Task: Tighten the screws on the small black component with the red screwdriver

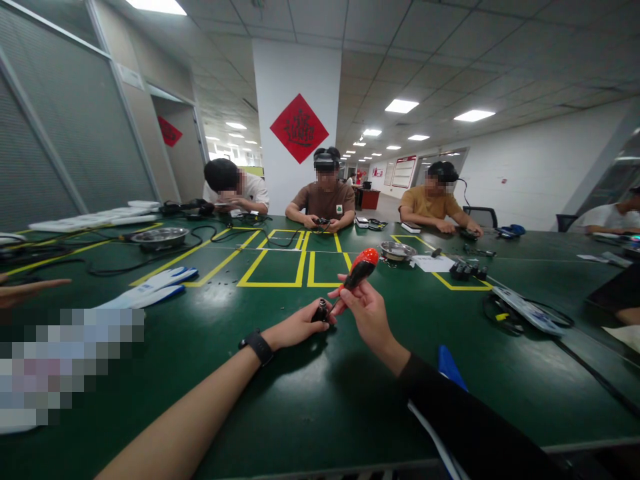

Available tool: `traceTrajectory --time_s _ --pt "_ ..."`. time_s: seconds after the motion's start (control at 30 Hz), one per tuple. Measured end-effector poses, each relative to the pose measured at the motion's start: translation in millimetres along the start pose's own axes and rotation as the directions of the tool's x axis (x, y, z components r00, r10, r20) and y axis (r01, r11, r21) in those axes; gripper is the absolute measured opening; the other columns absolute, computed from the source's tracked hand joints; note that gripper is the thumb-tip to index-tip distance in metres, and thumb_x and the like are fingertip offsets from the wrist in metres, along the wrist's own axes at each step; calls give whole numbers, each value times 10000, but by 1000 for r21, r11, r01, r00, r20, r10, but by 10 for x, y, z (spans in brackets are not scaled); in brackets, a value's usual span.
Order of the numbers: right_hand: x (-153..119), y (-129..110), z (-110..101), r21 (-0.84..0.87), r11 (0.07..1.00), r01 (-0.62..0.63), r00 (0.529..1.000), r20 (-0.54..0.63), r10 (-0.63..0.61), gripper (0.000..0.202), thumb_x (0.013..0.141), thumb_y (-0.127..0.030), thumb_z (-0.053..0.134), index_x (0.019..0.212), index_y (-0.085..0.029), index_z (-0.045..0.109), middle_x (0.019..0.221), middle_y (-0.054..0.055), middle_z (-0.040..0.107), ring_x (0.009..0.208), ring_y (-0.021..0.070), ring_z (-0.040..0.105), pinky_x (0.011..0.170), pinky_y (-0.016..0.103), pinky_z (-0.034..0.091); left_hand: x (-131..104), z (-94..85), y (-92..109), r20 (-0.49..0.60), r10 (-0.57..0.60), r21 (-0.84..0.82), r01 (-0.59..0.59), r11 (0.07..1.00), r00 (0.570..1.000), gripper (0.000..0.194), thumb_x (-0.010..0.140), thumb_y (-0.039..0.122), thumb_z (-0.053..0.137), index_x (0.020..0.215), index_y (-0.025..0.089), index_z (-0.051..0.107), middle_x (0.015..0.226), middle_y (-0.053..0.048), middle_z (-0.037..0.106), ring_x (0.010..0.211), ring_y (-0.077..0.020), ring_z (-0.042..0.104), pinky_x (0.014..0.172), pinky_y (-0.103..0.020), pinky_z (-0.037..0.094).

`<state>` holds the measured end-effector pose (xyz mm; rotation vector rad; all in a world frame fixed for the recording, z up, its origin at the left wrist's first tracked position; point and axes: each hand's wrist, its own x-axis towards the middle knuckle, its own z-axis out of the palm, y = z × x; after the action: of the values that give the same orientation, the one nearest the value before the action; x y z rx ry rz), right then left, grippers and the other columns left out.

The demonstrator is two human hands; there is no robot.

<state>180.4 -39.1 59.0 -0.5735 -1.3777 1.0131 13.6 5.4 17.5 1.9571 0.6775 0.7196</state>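
Note:
A screwdriver (361, 268) with a red and black handle is gripped in my right hand (367, 310). Its handle tilts up to the right, and the shaft points down toward my left hand (297, 327). Closed around a small dark cylindrical part (321, 311), my left hand keeps it just above the green table (280, 413). The shaft's tip is close to this part; whether it touches cannot be made out. A black watch (257, 348) is on my left wrist.
White-and-blue gloves (160, 287) lie to the left, near another person's hand (35, 291). Metal bowls (397, 251), black parts (467, 269), cables and a power strip (530, 311) are on the table. Several people sit around it. Something blue (450, 368) lies beside my right forearm.

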Motion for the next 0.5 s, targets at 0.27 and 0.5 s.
traceTrajectory --time_s 0.27,0.5 --pt "18 -22 -7 10 1000 -16 1000 -4 16 333 803 -324 576 1096 -178 513 839 42 658 552 114 605 573 269 513 -13 4 60 2 -4 -33 4 999 1000 228 797 196 495 1020 152 499 980 -46 580 895 -170 511 833 -307 390" --pt "45 -20 -22 14 999 -40 999 -9 40 335 789 -318 590 1084 -173 525 827 39 653 554 112 606 567 263 503 -18 3 74 -9 -11 -25 11 1000 1000 219 802 194 475 1015 151 495 976 -49 581 875 -169 502 814 -311 384"
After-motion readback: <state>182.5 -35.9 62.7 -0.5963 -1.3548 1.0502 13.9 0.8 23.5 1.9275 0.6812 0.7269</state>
